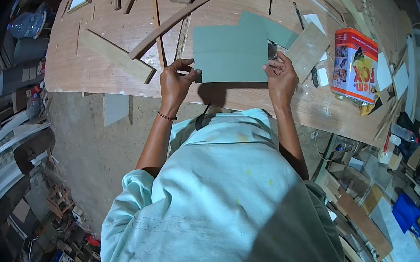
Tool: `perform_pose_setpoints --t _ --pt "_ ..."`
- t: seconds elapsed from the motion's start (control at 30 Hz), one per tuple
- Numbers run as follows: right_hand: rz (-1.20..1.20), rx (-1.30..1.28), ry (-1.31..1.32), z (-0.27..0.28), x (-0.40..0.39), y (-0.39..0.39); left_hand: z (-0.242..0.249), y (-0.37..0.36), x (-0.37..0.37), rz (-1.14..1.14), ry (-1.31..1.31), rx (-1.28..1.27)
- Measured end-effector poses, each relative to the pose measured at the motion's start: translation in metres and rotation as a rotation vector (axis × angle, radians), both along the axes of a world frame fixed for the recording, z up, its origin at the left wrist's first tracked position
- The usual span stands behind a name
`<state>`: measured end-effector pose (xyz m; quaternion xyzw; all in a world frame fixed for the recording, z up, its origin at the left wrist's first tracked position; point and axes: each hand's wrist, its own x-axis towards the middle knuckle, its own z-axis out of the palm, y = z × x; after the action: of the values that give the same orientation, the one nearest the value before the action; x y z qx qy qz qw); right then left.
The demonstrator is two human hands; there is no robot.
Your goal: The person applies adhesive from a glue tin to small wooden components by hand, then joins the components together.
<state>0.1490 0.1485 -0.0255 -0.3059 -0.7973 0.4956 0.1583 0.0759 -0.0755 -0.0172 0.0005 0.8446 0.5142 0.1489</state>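
Observation:
A green sheet is held up slightly over the front part of the wooden table. My left hand pinches its lower left corner, where a small dark patch shows at the fingertips. On the right edge, my right hand grips the sheet between thumb and fingers. Another green piece lies behind it, partly covered. Just beyond my right hand is a pale, flat board. A small white block lies to the right of that hand.
On the table, a red and white can stands at the right. Wooden strips and an angled board lie at the left. Wood pieces and a blue bag are on the floor at the right.

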Motion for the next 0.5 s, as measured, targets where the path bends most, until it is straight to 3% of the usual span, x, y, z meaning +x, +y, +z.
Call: perform_pose_setpoints --t 0.27,0.4,0.5 --pt "-0.037 0.071 -0.008 0.001 0.003 0.004 0.006 0.004 0.006 -0.021 0.151 -0.11" --pt "-0.023 0.084 -0.016 0.002 0.003 0.003 0.013 0.012 0.009 -0.164 0.479 -0.397" --pt "-0.016 0.217 -0.046 0.01 0.005 -0.003 0.018 0.019 0.007 -0.298 0.646 -0.366"
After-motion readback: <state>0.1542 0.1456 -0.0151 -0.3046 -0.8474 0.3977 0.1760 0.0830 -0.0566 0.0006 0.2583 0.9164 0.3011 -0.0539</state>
